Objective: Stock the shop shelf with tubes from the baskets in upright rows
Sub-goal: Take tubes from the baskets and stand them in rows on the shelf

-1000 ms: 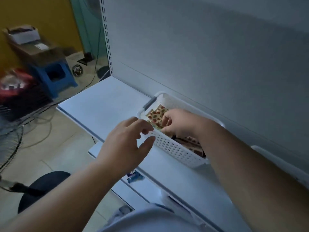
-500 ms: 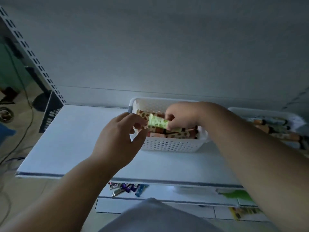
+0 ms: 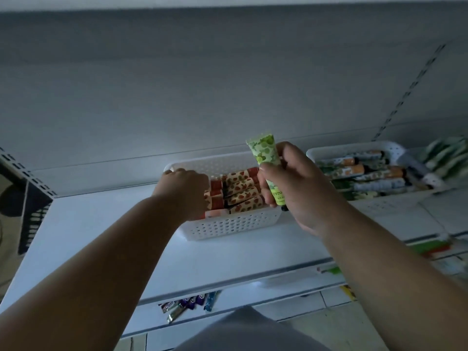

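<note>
the right hand (image 3: pixel 301 188) is gripping a green tube (image 3: pixel 269 165) with its fingers and thumb wrapped round the lower half, holding it roughly upright, crimped end up and dark cap down. it's hovering over the right end of the near basket (image 3: pixel 228 225), not touching the shelf (image 3: pixel 106 239).

the left hand (image 3: pixel 183 192) is reaching down into the left part of that same white basket, knuckles up, fingers curled in among the red patterned tubes (image 3: pixel 243 190). it's sitting right on them, but the fingertips are hidden, so i can't tell if it's actually pinching one or just resting there.

those red tubes are lying flat in the basket, stacked side by side. a second basket (image 3: pixel 354 152) is sitting just to the right on the same shelf, close to the first, with orange-capped tubes (image 3: pixel 359 171) lying flat in it too. past it on the far right there's something blurry and greenish, can't make it out.

no tubes are standing upright on the shelf in view. on the lower shelf there are some snack packets (image 3: pixel 188 304) poking out under the front edge. everything's pretty dim.
</note>
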### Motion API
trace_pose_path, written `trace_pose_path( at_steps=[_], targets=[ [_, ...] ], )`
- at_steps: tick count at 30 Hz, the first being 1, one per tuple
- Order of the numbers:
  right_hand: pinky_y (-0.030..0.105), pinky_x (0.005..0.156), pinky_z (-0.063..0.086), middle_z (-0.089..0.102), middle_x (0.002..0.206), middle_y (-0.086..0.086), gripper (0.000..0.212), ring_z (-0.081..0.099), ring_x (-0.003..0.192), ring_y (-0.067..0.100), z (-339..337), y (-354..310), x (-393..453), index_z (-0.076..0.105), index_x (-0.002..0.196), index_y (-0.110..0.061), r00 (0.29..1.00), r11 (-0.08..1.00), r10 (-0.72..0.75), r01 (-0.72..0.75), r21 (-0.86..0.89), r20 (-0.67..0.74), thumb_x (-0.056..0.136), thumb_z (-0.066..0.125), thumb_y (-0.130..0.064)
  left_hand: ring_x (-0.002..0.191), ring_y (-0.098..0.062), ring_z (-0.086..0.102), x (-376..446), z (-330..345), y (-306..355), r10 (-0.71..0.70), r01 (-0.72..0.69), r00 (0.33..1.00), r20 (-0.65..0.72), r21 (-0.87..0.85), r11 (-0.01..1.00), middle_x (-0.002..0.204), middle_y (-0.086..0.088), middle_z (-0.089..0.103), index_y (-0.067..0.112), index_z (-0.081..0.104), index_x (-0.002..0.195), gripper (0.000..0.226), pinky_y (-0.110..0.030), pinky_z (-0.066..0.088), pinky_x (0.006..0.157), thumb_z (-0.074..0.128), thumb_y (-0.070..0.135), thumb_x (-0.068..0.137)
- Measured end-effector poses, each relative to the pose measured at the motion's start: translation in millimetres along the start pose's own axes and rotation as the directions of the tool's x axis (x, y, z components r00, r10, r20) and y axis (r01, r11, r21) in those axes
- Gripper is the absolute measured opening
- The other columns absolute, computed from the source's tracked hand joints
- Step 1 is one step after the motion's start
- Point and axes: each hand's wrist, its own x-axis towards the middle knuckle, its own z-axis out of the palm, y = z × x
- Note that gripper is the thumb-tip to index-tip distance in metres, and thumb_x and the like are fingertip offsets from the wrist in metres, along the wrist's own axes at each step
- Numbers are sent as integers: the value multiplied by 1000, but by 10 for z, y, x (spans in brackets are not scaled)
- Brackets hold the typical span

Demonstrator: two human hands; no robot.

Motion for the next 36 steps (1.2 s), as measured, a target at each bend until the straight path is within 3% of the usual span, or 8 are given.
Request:
trace_pose_path(
  at_steps=[3,6,13,19,22,27,31,36],
  targets=[
    [36,59,45,59,75,7,8,54,61,22,-8,14,-58,51,96,-9,999,1000,-27,27,-10,-19,99,51,-17,90,-16,62,84,43,-46,8,-28,988,157,124,992,98,6,66,28,61,113,33,-32,49,84,59,46,86],
    [36,62,49,63,77,7,2,58,64,21,-11,8,-98,53,98,-8,999,1000,-28,28,5,-23,98,52,-10,92,-17,62,63,28,-58,38,-51,996,85,157,986,99,6,66,29,60,111,29,-33,45,84,56,45,87],
    [37,64,52,63,76,11,9,58,63,22,24,-8,-142,56,95,-11,998,999,-25,27,36,-57,92,53,-3,80,-13,55,-248,-158,19,-34,11,997,-75,-287,958,96,11,60,29,63,109,20,-27,48,61,57,26,90],
    [21,54,46,58,69,14,23,52,57,19,-96,9,-288,51,91,0,990,995,-91,94,24,-109,102,46,-19,69,-3,59,-664,-445,367,-309,35,915,-261,-710,703,77,16,65,31,64,86,15,-22,44,54,75,25,78],
    [34,60,50,66,79,15,22,61,68,34,-315,43,-437,59,91,-7,977,994,-105,104,-18,-188,100,51,-26,60,-1,59,-710,-467,705,-397,23,891,-220,-852,523,68,12,67,28,66,80,10,-20,42,54,75,30,78],
    [49,82,55,71,89,11,20,67,86,31,-1027,141,-863,69,97,-18,942,995,-94,75,-68,-324,92,60,-35,59,-20,64,-623,-488,1701,-200,-69,968,-151,-928,367,66,-4,68,20,62,89,8,-34,53,58,56,21,94],
    [20,60,47,67,74,11,13,56,64,9,-1915,145,-1433,71,92,-20,915,984,-101,34,-175,-390,94,60,-28,63,2,64,-468,-561,2735,-60,-124,986,-156,-925,359,69,9,69,29,59,93,4,-9,45,53,56,27,95],
    [36,57,48,66,71,10,15,55,61,11,-3167,175,-2045,69,86,-17,877,955,-121,-25,-296,-465,93,64,-30,68,7,60,-246,-653,4041,-9,-190,979,-202,-934,303,74,17,66,34,61,87,11,-6,42,53,63,23,91]
  ],
)
